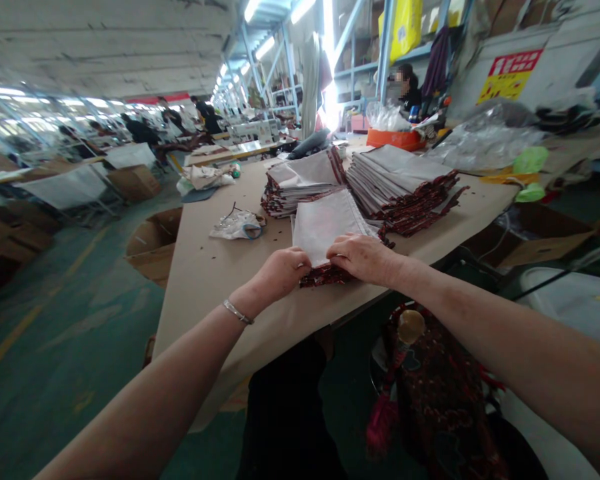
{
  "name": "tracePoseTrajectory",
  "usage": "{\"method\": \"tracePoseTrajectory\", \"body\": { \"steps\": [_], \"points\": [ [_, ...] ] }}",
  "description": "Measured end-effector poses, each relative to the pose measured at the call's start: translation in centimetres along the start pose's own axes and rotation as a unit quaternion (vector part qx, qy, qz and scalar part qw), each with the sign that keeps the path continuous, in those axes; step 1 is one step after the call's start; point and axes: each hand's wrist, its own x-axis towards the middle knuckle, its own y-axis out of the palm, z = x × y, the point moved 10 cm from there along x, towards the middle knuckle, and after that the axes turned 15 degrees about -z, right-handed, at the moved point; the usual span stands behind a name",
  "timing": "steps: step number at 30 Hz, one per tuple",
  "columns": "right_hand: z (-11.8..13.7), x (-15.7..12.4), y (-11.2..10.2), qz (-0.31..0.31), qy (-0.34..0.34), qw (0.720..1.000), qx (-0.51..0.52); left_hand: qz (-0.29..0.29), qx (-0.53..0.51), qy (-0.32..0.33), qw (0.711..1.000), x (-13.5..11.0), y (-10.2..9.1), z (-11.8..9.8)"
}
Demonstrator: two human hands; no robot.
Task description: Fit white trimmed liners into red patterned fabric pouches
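Observation:
A light grey fabric piece [325, 223] with dark red edging lies on top of a small pile near the table's front edge. My left hand [284, 270] pinches its near left corner, thumb and fingers pressed together. At the near right edge, my right hand [357, 257] has its fingers curled down onto the same fabric piece. Behind it rest two taller stacks of like pieces, a left stack [300, 175] and a right stack [400, 180], their reddish-brown edges showing. The undersides of the fingertips are hidden.
A crumpled white cloth bundle [239, 223] lies on the brown table [205, 287] to the left. Clear plastic bags [490, 137] and an orange tray [395, 138] stand at the back right. Cardboard boxes [155, 243] flank the table. A person [409, 87] is behind it.

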Motion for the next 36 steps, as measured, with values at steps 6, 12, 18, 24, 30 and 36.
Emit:
{"method": "tracePoseTrajectory", "body": {
  "steps": [6, 12, 18, 24, 30, 36],
  "points": [
    [-0.7, 1.0, 2.2, 0.071, 0.044, 0.997, 0.004, -0.03, -0.129, -0.119, 0.984, 0.4, 0.1, 2.2],
    [-0.7, 1.9, 1.6, 0.059, 0.07, 0.991, -0.1, -0.053, -0.108, -0.152, 0.981, 1.4, -1.0, 2.9],
    [0.1, 2.2, -0.9, 0.024, 0.084, 0.985, -0.149, -0.106, 0.146, -0.02, 0.983, 1.4, -2.6, -0.9],
    [0.4, 0.8, -3.5, -0.034, 0.08, 0.979, -0.183, -0.141, 0.154, -0.051, 0.977, 0.4, -5.5, -2.1],
    [-2.3, -5.1, -5.0, -0.03, 0.232, 0.969, -0.083, -0.26, 0.017, -0.145, 0.954, -5.1, -7.3, -3.9],
    [2.1, -12.0, -3.7, -0.158, 0.177, 0.969, 0.069, -0.191, -0.54, -0.497, 0.652, -12.2, 1.6, -4.0]
  ]
}}
